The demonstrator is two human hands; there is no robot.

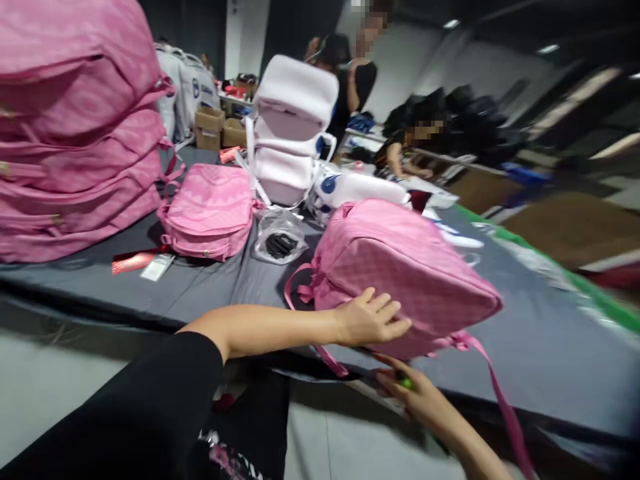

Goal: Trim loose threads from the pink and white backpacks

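Note:
A large pink backpack (pixel 400 267) lies on its side at the front edge of the grey-covered table, its straps hanging down. My left hand (pixel 373 319) rests against its lower side with the fingers spread. Below the table edge is my right hand (pixel 407 387), its fingers closed around a small dark object with a bright green part (pixel 404 380). A smaller pink backpack (pixel 210 207) lies further left, beside a clear bag of black parts (pixel 281 241).
Stacked pink backpacks (pixel 75 133) rise at the left. White bags (pixel 293 127) stand behind the middle. A red strip (pixel 134 261) and a tag (pixel 158 267) lie near the front edge. People are at work in the background.

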